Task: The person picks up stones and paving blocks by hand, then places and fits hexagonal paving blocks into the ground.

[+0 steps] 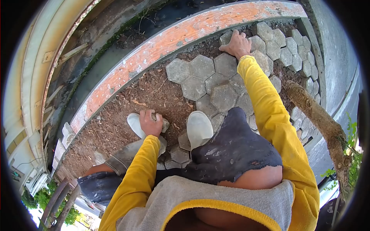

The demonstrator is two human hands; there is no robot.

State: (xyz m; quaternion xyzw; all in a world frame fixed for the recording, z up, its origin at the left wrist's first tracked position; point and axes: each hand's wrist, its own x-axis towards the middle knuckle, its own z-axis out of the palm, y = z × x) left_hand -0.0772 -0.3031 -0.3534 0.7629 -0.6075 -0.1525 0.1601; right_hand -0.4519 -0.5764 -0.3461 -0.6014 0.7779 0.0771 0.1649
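Note:
My right hand is stretched out to the far edge of the paving, thumb and fingers spread over a grey hexagonal paver beside the orange-painted kerb. The hand hides part of that paver. Low above the soil, near my boots, my left hand is closed round a rough grey chunk of stone or concrete; most of it is hidden by the fingers. Between the hands lie several fitted hexagonal pavers, with bare brown soil to their left.
A curved orange-painted kerb borders the soil, with a water channel beyond it. White boots stand on the ground. A tree trunk leans in at right, near a grey concrete wall. Smaller stacked-looking pavers lie upper right.

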